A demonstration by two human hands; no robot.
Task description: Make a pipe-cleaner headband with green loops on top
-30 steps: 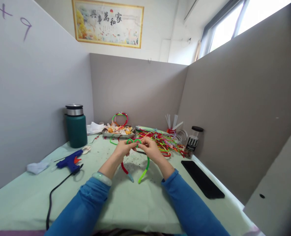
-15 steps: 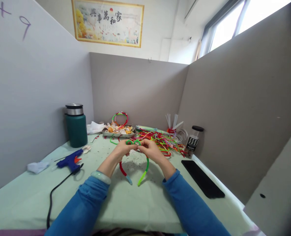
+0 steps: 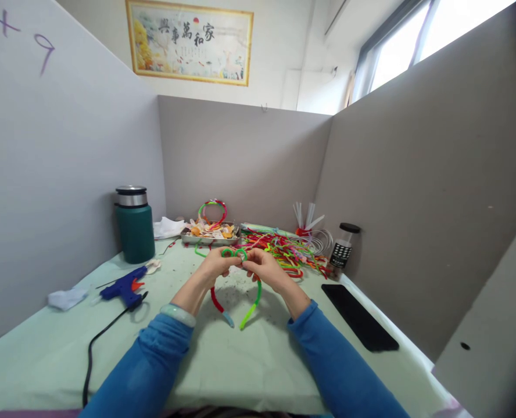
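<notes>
The table [image 3: 249, 363] carries a heap of fuzzy stems [image 3: 284, 247] by its far edge. Nearer its middle, a curved band [image 3: 217, 300] points its ends toward the near edge; these look fully wrapped. The left hand [image 3: 218, 264] and right hand [image 3: 262, 267] pinch narrowly around green loops [image 3: 243, 252], seemingly shaped already; whether fastening remains, I cannot tell.
</notes>
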